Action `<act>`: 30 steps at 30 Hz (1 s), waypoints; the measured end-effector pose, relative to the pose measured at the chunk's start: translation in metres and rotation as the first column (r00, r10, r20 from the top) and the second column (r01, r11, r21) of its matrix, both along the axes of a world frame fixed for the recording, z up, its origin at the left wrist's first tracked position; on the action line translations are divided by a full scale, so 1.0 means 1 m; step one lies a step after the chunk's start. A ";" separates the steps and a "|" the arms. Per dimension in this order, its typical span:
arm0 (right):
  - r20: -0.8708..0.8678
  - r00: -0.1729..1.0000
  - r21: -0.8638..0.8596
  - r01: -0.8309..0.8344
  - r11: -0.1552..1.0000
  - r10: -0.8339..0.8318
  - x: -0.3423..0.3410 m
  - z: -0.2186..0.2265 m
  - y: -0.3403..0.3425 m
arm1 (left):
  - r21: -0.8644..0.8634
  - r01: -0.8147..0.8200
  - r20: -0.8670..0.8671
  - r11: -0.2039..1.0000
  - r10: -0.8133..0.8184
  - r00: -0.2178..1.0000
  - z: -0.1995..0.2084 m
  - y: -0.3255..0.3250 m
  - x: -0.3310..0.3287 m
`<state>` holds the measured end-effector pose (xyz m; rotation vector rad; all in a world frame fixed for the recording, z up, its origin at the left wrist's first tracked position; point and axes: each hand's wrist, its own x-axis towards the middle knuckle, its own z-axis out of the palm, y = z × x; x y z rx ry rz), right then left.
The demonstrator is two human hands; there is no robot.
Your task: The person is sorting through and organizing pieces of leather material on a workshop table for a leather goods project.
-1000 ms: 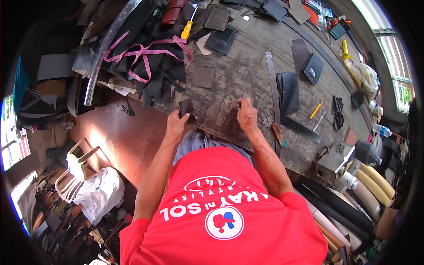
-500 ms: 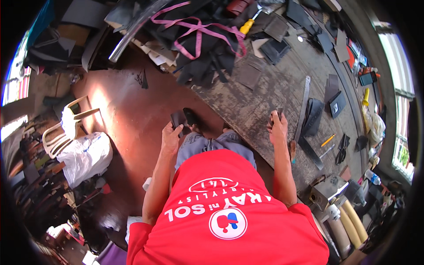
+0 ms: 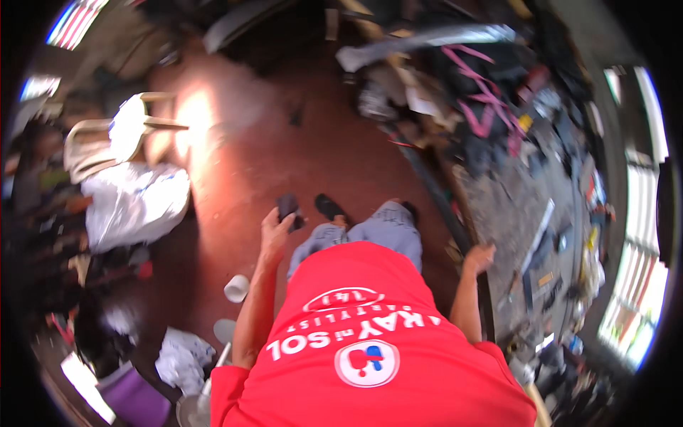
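On my screen, the left hand [image 3: 272, 236] grips a dark flat piece [image 3: 287, 206] above the red floor [image 3: 249, 153], not yet put down. The right hand [image 3: 479, 258] curls by the messy worktable [image 3: 491, 213]; blur means I can't tell if it holds anything. A cream chair [image 3: 80, 146] stands left.

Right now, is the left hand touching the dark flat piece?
Touching: in the head view, the left hand holds the dark flat piece, thumb across its lower part.
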<state>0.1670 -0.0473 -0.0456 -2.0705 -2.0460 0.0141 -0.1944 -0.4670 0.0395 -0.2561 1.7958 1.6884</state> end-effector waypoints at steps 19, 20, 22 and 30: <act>-0.593 0.798 -0.799 -0.600 0.039 0.108 -0.702 -0.087 -0.301 | -0.030 -0.906 -0.092 0.421 0.902 0.422 -0.026 -0.427 -0.106; -0.615 0.777 -0.782 -0.623 0.027 0.134 -0.745 -0.069 -0.362 | -0.032 -0.939 -0.098 0.341 0.934 0.343 -0.024 -0.444 -0.097; -0.657 0.731 -0.752 -0.622 -0.219 0.181 -0.816 -0.038 -0.472 | -0.028 -0.986 -0.077 0.163 0.983 0.164 -0.028 -0.464 -0.079; -0.836 0.504 -0.477 -0.469 -0.744 0.218 -0.944 0.047 -0.919 | 0.084 -0.958 0.078 -0.275 0.960 -0.269 -0.077 -0.546 -0.067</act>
